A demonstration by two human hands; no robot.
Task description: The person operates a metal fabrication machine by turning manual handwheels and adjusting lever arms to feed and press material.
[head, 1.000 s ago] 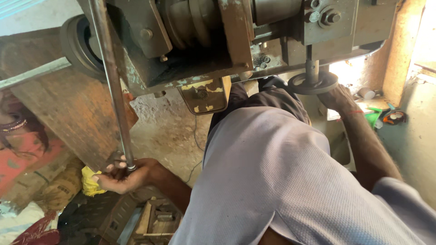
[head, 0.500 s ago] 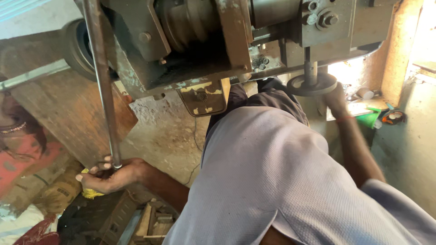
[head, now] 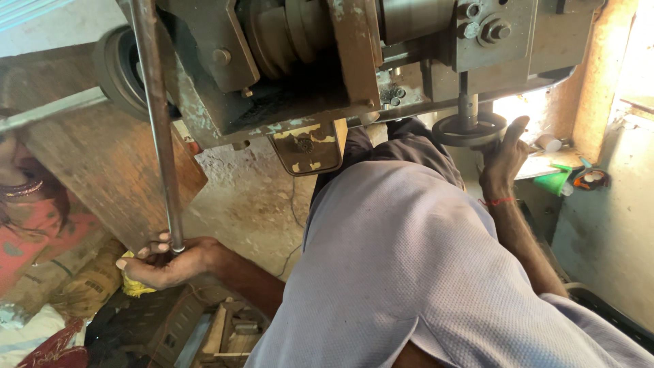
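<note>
While I lean under the machine (head: 306, 75), my left hand (head: 167, 262), at eight o'clock, wraps its fingers (head: 153, 253) around the long steel rod's (head: 158, 129) lower end, steadying it; my right hand (head: 503, 160), at two o'clock, cups the round handwheel (head: 469, 129).

A dull grey steel rod (head: 158, 129), a pale lilac finely checked shirt (head: 402, 272), a red wrist thread (head: 496, 202), a yellow rag (head: 134, 285).
</note>
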